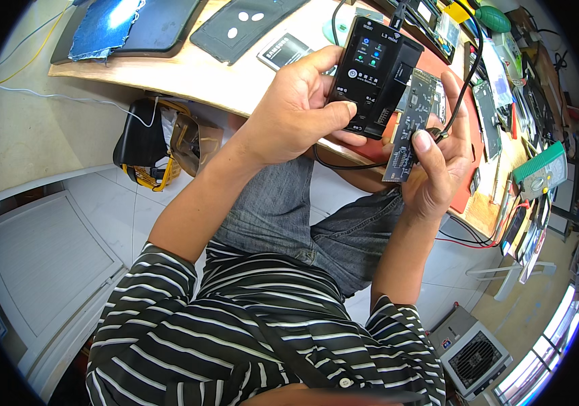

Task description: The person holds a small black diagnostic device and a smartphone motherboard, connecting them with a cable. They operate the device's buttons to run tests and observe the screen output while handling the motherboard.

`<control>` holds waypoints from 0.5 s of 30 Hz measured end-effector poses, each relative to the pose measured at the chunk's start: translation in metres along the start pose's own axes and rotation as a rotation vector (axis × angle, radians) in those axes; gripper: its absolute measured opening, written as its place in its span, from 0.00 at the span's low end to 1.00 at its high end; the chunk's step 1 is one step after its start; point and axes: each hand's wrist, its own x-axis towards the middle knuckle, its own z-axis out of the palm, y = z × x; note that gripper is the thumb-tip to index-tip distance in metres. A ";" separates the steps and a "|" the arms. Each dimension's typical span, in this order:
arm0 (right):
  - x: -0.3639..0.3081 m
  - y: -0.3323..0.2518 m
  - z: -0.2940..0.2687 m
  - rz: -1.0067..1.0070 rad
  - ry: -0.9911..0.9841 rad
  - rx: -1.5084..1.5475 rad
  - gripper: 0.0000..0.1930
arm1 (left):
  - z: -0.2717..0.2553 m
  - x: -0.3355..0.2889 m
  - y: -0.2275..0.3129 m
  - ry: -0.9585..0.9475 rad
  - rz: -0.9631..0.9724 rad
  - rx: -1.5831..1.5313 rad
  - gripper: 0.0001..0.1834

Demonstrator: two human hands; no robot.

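Observation:
My left hand [296, 105] is wrapped round a black handheld tester [368, 68] with a small lit colour screen, its thumb resting on the lower front. A black cable [477, 51] runs from a plug at the tester's top and curves down toward my right hand [441, 169]. Between thumb and fingers, that hand grips a narrow black circuit board [408, 139], tilted beside the tester. A small dark cable end [436, 133] sits by the right thumb, against the board; whether it is plugged in cannot be made out. Both items are held above the table's front edge.
A flat battery [284, 51] and a black panel with white dots [245, 27] lie on the wooden table [161, 76]. Blue cloth [105, 28] covers part of a dark flat case. A red mat [464, 193], green-topped analog meter [540, 172] and green blower bulb [492, 19] are right.

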 end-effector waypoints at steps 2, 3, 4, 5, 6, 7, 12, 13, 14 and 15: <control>0.000 0.000 0.000 0.002 -0.004 0.001 0.39 | 0.000 0.000 -0.001 0.002 0.004 0.008 0.29; 0.000 0.000 0.000 0.003 -0.003 -0.001 0.39 | 0.001 0.000 -0.001 0.005 0.006 0.007 0.29; 0.000 0.000 0.000 0.005 0.001 -0.002 0.39 | 0.001 -0.001 -0.001 0.008 0.008 0.005 0.29; -0.001 0.000 0.000 0.005 0.004 -0.008 0.39 | 0.001 -0.001 -0.001 0.010 0.001 0.002 0.29; -0.001 0.000 0.000 0.005 0.011 -0.013 0.39 | 0.001 -0.001 -0.001 0.012 -0.006 0.000 0.29; -0.001 0.000 0.000 0.006 0.018 -0.019 0.39 | 0.000 -0.001 0.000 0.015 -0.014 -0.003 0.29; -0.001 -0.001 0.001 -0.003 0.022 -0.007 0.39 | -0.001 -0.002 -0.001 0.010 0.001 0.010 0.29; -0.001 -0.001 0.002 -0.006 0.026 -0.007 0.39 | -0.001 -0.002 -0.001 0.014 0.006 0.010 0.29; -0.001 -0.001 0.002 -0.002 0.025 -0.011 0.39 | -0.001 -0.002 -0.001 0.014 0.003 0.011 0.29; -0.001 -0.001 0.001 0.001 0.021 -0.015 0.39 | -0.001 -0.001 -0.001 0.013 0.001 0.012 0.29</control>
